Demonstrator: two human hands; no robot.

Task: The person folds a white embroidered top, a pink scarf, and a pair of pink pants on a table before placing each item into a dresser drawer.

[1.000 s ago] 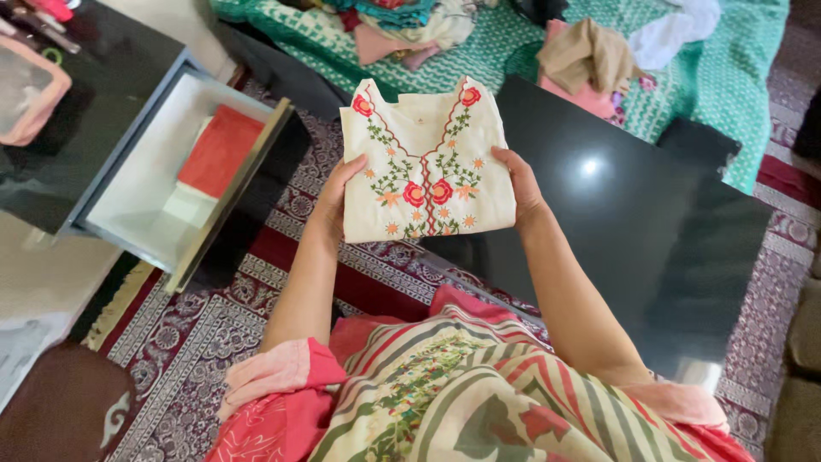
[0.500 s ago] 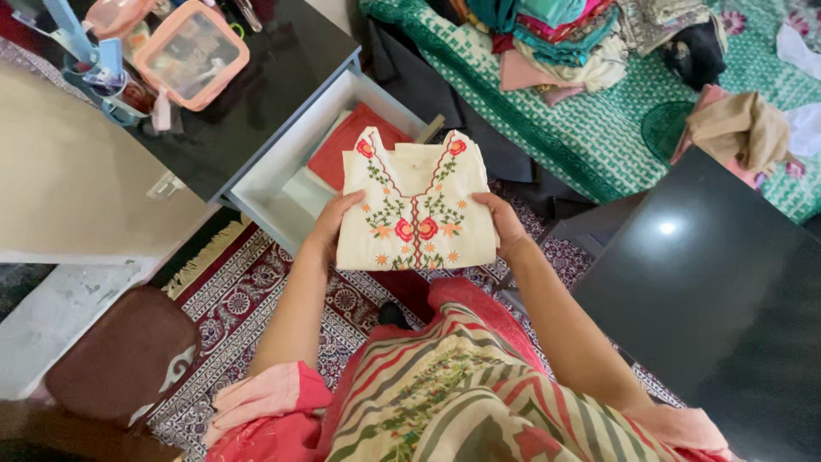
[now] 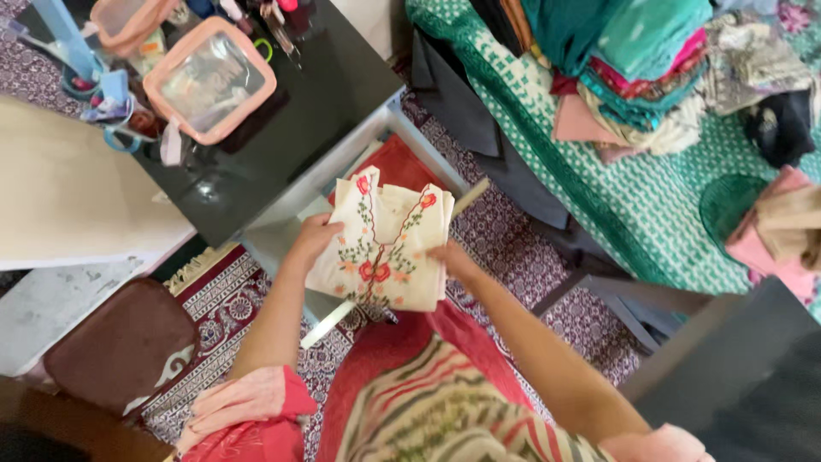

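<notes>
I hold a folded cream garment [image 3: 385,244] with red and green flower embroidery between both hands, over an open white drawer [image 3: 342,162]. My left hand [image 3: 312,239] grips its left edge. Its right edge is held by my right hand [image 3: 449,257]. Inside the drawer, a red folded cloth [image 3: 402,167] shows behind the garment. The drawer sticks out from a black cabinet [image 3: 291,120].
A pink-rimmed clear pouch [image 3: 209,81] and small items lie on the cabinet top. A bed with a green patterned sheet [image 3: 633,197] carries piled clothes [image 3: 650,77] at the right. A black table [image 3: 744,385] stands lower right, a brown cushion [image 3: 120,342] lower left, on a patterned rug [image 3: 513,248].
The view has swung left from the black table to the drawer. The garment, still in both hands, has moved down over the open drawer.
</notes>
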